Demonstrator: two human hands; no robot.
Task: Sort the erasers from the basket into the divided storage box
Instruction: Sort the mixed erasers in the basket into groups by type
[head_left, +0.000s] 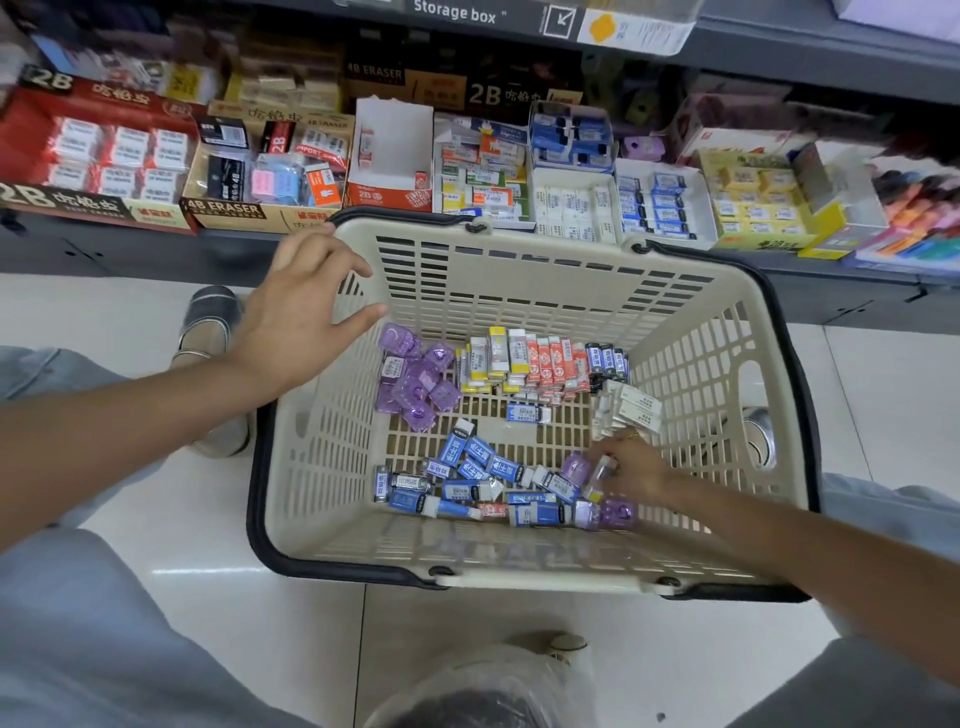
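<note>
The erasers sit in the cream basket (519, 291) on the floor, partly grouped already: purple erasers (415, 379) toward the far-left of the basket's floor, yellow-and-white ones (496, 358) and red-and-white ones (553, 364) along its far wall, a white stack (631, 408) to the far right, and a loose scatter of blue-sleeved erasers (478, 475) along the near side.

Your right hand (631, 470) is down in the basket's near-right corner, its grip pinching what looks like a small clear-wrapped eraser (600, 475) beside a stray purple one (575, 467) — the fingers are blurred, so exactly how much they hold is hard to tell. Your left hand (301, 312) hovers over the basket's far-left rim with fingers spread, holding nothing.

To do this pick well, take one kind at a time; the near pile mixes blue, purple and a red piece, and grabbing a mixed handful only means sorting twice. Lift clear of the slotted wall before you swing out. Beyond the basket's far rim, the shelf (779, 270) carries the divided storage box (571, 197) with its rows of like erasers — match the wrapper to the compartment before you let go. Your free left hand could steady the rim so the basket doesn't slide.
</note>
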